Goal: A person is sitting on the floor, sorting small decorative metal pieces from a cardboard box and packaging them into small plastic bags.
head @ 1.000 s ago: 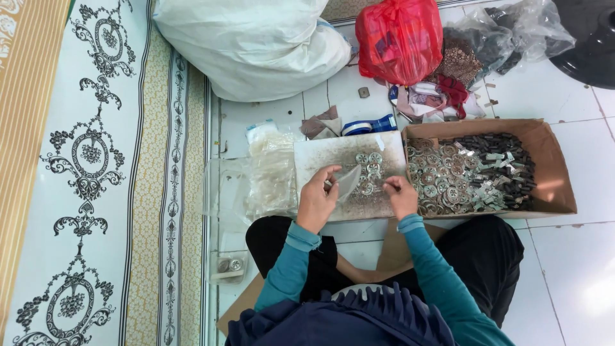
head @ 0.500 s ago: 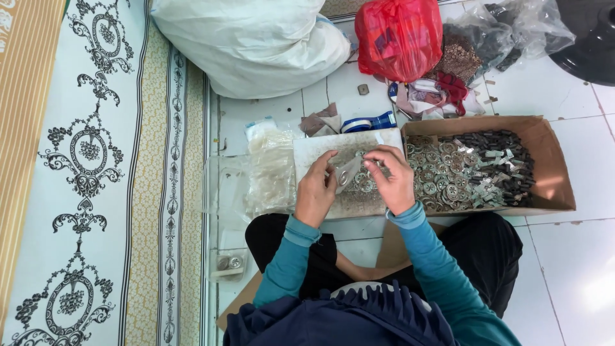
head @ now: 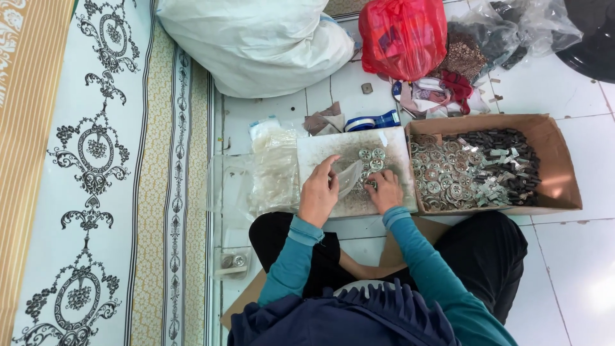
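White glossy floor tiles (head: 576, 269) under bright light, with a patterned cream-and-black mat (head: 96, 173) along 1 side

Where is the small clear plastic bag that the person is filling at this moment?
In the head view, the clear plastic bag is held in the left hand over the white board, left of the right hand and the cardboard box.

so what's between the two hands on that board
In the head view, a small clear plastic bag lies between the left hand and right hand, over the grey board with round metal pieces.
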